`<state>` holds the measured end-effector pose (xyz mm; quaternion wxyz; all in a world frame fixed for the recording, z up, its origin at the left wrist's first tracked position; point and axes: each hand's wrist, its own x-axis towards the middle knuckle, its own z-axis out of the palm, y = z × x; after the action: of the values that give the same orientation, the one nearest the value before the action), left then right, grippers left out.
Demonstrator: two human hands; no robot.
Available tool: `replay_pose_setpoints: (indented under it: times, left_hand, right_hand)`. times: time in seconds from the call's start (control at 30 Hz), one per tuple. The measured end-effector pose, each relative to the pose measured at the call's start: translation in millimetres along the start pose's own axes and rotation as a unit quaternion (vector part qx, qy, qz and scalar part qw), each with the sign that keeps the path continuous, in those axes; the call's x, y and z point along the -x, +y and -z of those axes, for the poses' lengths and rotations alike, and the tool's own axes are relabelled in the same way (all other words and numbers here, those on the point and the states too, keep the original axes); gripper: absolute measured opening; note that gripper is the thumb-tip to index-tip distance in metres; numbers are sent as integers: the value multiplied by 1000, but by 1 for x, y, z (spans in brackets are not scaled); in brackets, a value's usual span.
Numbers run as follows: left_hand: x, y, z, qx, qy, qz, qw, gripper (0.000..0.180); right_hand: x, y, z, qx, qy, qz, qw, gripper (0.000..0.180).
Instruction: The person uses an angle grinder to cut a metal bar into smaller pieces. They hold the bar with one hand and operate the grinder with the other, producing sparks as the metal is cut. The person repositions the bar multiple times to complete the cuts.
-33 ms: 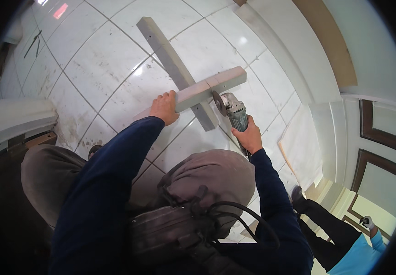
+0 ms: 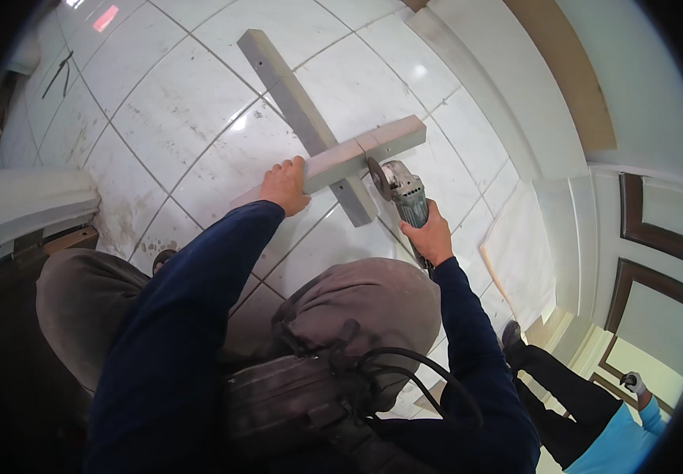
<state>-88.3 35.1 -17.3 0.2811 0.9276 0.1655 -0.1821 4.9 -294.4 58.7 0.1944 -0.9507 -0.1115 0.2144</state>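
My left hand [image 2: 284,187] grips the near left end of a grey bar [image 2: 393,137] with squared sides, its fingers wrapped over the top. That bar lies crosswise on a second grey bar [image 2: 286,87], which rests on the tiled floor and has small holes near its ends. An angle grinder [image 2: 409,204] is in my right hand [image 2: 430,235], closed round its body. The grinder's disc [image 2: 379,178] stands on edge against the near side of the upper bar, in line with a thin dark line across it. Whether the disc is spinning, I cannot tell.
White floor tiles [image 2: 191,103] surround the bars. A pale sheet [image 2: 519,245] lies at the right, beside the wall. Another person [image 2: 594,411] in a light blue top is at the lower right. A thin dark object [image 2: 58,73] lies at the far left.
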Motion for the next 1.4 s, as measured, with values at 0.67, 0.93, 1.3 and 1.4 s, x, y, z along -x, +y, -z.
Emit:
replay_pose_setpoints:
  times: [0.67, 0.93, 1.3, 1.4]
  left_hand:
    - [1, -3, -3, 9, -1, -17, 1000, 66]
    - [-1, -5, -4, -1, -10, -18, 1000, 69]
    - [2, 0, 3, 0, -32, -7, 999, 72]
    - [3, -1, 3, 3, -28, -10, 1000, 71]
  right_hand:
    - [-8, -10, 0, 17, 12, 16, 1000, 76]
    - [-10, -14, 1, 38, 9, 19, 999, 72]
    - [-15, -22, -1, 51, 4, 4, 999, 69]
    - [-16, -22, -1, 37, -4, -2, 999, 70]
